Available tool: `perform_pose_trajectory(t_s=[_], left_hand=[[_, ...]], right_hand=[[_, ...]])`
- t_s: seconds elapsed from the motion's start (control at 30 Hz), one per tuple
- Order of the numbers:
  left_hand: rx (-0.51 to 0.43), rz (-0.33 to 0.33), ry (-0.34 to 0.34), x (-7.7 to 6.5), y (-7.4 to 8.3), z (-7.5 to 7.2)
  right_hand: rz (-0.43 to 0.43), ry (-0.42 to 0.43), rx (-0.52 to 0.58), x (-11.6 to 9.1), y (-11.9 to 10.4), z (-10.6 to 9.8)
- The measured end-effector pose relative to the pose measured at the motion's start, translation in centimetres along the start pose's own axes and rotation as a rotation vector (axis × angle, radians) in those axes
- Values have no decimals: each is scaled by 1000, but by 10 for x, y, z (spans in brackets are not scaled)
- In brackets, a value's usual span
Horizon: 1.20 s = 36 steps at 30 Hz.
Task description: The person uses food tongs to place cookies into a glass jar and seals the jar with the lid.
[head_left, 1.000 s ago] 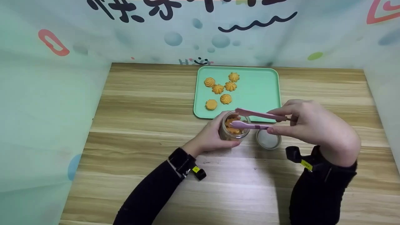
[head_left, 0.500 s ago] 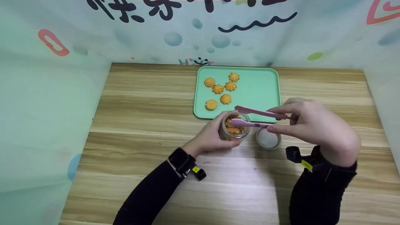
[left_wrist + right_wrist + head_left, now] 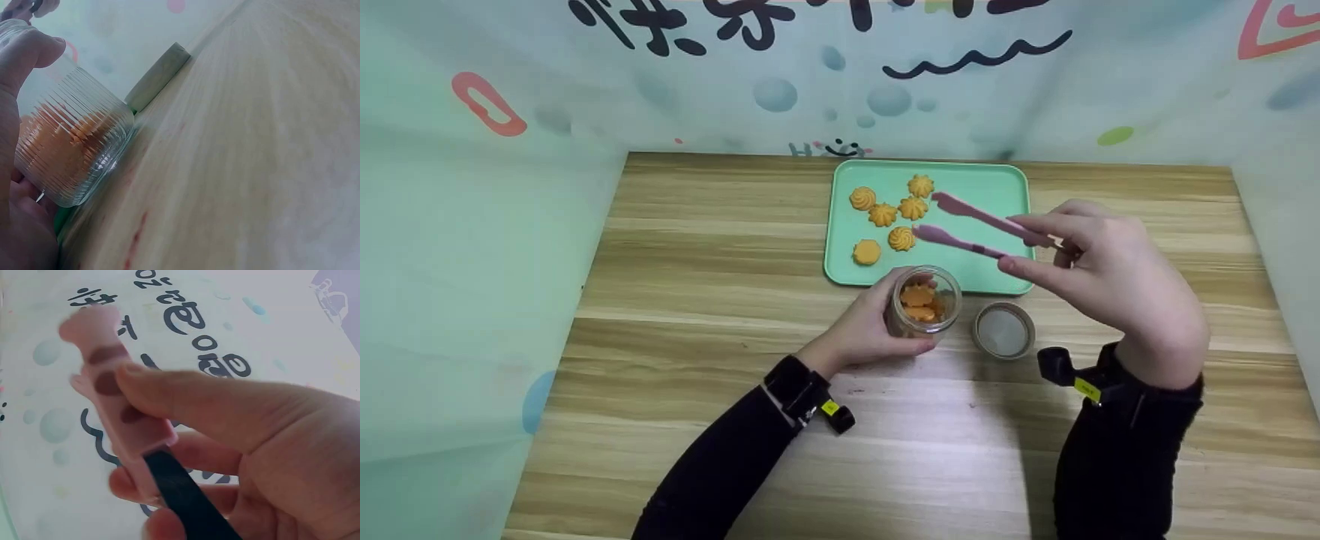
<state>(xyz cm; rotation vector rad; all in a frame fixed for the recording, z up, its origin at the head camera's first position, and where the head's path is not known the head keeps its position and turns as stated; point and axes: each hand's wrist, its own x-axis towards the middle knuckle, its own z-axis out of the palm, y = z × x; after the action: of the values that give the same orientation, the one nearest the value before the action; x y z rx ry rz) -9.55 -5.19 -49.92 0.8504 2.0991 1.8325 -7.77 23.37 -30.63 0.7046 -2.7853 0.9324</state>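
Note:
My left hand (image 3: 870, 322) grips a ribbed glass jar (image 3: 73, 146) that stands on the table with its mouth up. Orange-brown cookies (image 3: 919, 295) lie inside it. In my right hand (image 3: 1099, 259) I hold pink tongs (image 3: 107, 382) between thumb and fingers. Their two arms are spread, with nothing between the tips, above the green tray (image 3: 979, 180). Several swirl-shaped cookies (image 3: 883, 214) lie on the left half of that tray. One tong tip overlaps a cookie (image 3: 901, 238) in the head view; whether it touches is unclear.
A round jar lid (image 3: 1003, 331) lies on the table just right of the jar. The wooden table (image 3: 720, 247) reaches back to a printed cloth backdrop (image 3: 720, 105), and more pale cloth (image 3: 450, 300) hangs along the left side.
My right hand has lifted the tongs away from the jar mouth and moved them back over the tray, their arms spread wider. The left hand and jar have stayed in place.

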Motion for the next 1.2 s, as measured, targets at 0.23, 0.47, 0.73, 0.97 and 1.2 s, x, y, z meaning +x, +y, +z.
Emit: perform_pose_trajectory(t_s=[0.23, 0.47, 0.73, 0.97, 1.2], left_hand=[[-16, -10, -6, 0, 1, -1], [-6, -13, -3, 0, 1, -1], [-2, -16, -1, 0, 0, -1], [-10, -6, 0, -1, 0, -1], [-22, -10, -4, -1, 0, -1]], right_hand=[[84, 79, -12, 15, 9, 12], [208, 56, -12, 33, 22, 29], [313, 17, 17, 50, 40, 53], [349, -76, 11, 59, 50, 71], [360, -97, -4, 68, 56, 95]])
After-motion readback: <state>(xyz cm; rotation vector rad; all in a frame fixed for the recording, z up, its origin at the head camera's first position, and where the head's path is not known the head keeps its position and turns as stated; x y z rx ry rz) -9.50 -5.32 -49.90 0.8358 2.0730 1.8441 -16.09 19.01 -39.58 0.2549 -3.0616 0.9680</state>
